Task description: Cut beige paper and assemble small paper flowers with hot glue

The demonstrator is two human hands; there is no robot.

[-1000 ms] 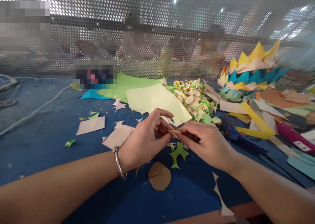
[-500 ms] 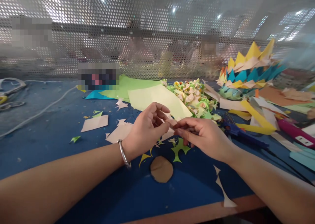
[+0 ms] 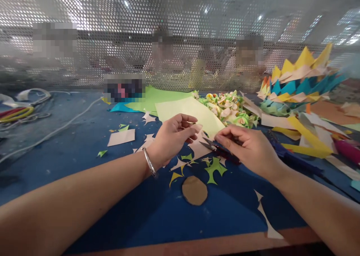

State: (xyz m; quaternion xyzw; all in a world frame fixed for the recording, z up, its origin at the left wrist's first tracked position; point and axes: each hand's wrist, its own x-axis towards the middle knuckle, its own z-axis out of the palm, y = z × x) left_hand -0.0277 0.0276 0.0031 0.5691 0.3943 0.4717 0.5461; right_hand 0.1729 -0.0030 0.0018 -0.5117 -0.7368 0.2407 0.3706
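My left hand (image 3: 173, 138) pinches a small pale folded paper piece (image 3: 198, 128) between thumb and fingertips, just above the blue table (image 3: 84, 162). My right hand (image 3: 249, 149) is a little to the right of it, fingers curled over small scissors (image 3: 209, 145). The blades stick out to the left towards the paper piece, and the handles are hidden under the hand. A steel bangle (image 3: 150, 163) sits on my left wrist. Paper offcuts lie below both hands: a green star shape (image 3: 215, 168) and a brown paper disc (image 3: 194, 190).
A pale green sheet (image 3: 182, 110) lies behind the hands, and a pile of small folded paper flowers (image 3: 229, 109) is to its right. Stacked spiky coloured paper (image 3: 295, 80) and strips fill the right. A white cord (image 3: 56, 130) and yellow-handled tools (image 3: 17, 113) are at the left. A perforated screen (image 3: 180, 42) stands behind, with people beyond it.
My hands, pressed together on the paper piece before, have drawn apart. The left keeps the paper; the right has moved right, and scissor blades now show under it.
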